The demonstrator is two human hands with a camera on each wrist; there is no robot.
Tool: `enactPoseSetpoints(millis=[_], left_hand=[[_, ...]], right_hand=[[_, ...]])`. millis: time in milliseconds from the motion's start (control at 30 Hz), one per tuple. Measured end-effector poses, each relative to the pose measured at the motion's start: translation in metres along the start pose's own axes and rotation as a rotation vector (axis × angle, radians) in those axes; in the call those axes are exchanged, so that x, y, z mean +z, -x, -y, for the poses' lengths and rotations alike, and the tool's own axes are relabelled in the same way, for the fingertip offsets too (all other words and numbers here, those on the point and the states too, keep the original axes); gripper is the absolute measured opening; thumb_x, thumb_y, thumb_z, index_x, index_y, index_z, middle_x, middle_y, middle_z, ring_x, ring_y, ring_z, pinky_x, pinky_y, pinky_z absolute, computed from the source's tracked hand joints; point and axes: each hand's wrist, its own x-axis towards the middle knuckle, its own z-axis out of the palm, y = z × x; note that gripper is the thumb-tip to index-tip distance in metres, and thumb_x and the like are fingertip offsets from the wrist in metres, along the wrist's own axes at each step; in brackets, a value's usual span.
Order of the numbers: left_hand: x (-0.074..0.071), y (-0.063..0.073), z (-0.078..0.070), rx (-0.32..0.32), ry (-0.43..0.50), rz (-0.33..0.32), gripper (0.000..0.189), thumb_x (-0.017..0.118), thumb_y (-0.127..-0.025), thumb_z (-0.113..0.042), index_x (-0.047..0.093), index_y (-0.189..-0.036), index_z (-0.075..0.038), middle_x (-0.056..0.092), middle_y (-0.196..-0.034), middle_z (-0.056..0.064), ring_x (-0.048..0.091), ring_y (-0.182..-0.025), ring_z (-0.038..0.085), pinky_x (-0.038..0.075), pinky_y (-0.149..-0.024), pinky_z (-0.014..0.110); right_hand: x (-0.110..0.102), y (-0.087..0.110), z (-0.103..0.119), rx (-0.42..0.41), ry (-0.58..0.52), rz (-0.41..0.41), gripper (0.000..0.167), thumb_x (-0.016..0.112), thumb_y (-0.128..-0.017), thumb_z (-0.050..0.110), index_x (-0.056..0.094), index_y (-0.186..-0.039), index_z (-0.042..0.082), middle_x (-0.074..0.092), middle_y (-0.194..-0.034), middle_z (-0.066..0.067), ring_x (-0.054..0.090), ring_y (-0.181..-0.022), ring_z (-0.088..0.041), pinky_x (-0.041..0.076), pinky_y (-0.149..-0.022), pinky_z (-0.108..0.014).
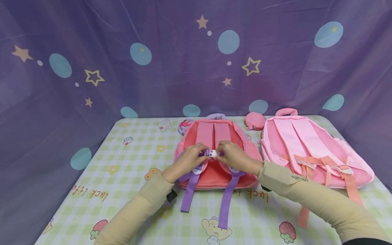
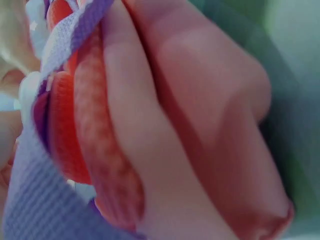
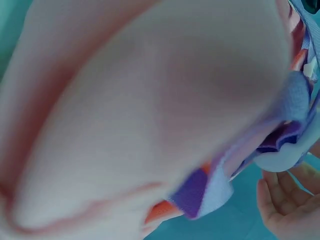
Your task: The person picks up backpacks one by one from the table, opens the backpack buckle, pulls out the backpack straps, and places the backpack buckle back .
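Note:
A pink and red backpack (image 1: 218, 172) lies back side up on the table. Its purple and white chest buckle (image 1: 212, 153) is between the two hands in the head view. From the left, my left hand (image 1: 190, 157) pinches the purple strap end by the buckle. Opposite it, my right hand (image 1: 234, 157) pinches the strap at the white end. Purple webbing tails (image 1: 226, 207) hang from the shoulder straps onto the cloth. Close in the left wrist view are a purple strap (image 2: 45, 195) and the bag's pink side (image 2: 210, 95). The right wrist view shows purple webbing (image 3: 200, 192).
To the right lies another pink backpack (image 1: 309, 149) with orange straps. A round pink pouch (image 1: 255, 121) sits between the bags, and a purple printed pouch (image 1: 184, 126) is behind the left one. Checked cloth (image 1: 131, 153) covers the table; a purple curtain (image 1: 183, 81) hangs behind.

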Motion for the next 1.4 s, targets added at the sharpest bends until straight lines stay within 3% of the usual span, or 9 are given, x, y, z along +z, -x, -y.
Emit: enactPoseSetpoints(millis=[133,433,833,1100,1400], left_hand=[[-0.001,0.002,0.004,-0.02,0.046,-0.045,0.02,0.075,-0.083,-0.001,0.068,-0.101,0.005,0.067,-0.095,0.013,0.067,-0.09,0.025,0.055,-0.08,0.033],[-0.006,0.005,0.006,-0.111,0.174,-0.072,0.022,0.074,-0.084,-0.001,0.067,-0.104,0.004,0.067,-0.099,0.015,0.066,-0.089,0.026,0.056,-0.079,0.034],[-0.01,0.005,0.012,-0.097,0.213,-0.147,0.025,0.076,-0.082,0.0,0.067,-0.105,0.006,0.07,-0.096,0.016,0.068,-0.089,0.029,0.056,-0.08,0.037],[-0.014,0.006,0.01,-0.138,0.24,-0.179,0.026,0.075,-0.082,0.001,0.067,-0.106,0.006,0.071,-0.096,0.019,0.068,-0.09,0.032,0.055,-0.082,0.04],[-0.015,0.005,0.012,-0.16,0.304,-0.215,0.026,0.074,-0.082,0.004,0.065,-0.106,0.007,0.07,-0.096,0.022,0.069,-0.089,0.033,0.055,-0.081,0.04]], right_hand=[[-0.002,0.002,-0.003,0.01,-0.027,-0.001,0.01,0.078,-0.078,0.002,0.07,-0.08,-0.003,0.061,-0.079,-0.005,0.063,-0.076,-0.023,0.054,-0.071,-0.036],[-0.003,0.006,-0.01,0.039,-0.082,0.062,0.007,0.077,-0.079,0.001,0.071,-0.081,-0.002,0.06,-0.079,-0.003,0.061,-0.074,-0.018,0.053,-0.068,-0.031],[-0.002,0.009,-0.009,0.051,-0.143,0.083,0.01,0.078,-0.078,-0.002,0.073,-0.087,-0.003,0.062,-0.08,-0.003,0.059,-0.074,-0.015,0.052,-0.069,-0.028],[0.0,0.009,-0.01,0.086,-0.166,0.128,0.013,0.078,-0.079,0.001,0.075,-0.091,-0.004,0.064,-0.083,-0.003,0.058,-0.074,-0.013,0.051,-0.07,-0.028],[0.002,0.009,-0.01,0.083,-0.198,0.156,0.017,0.077,-0.08,0.001,0.073,-0.095,-0.005,0.071,-0.089,-0.009,0.068,-0.085,-0.021,0.055,-0.076,-0.033]])
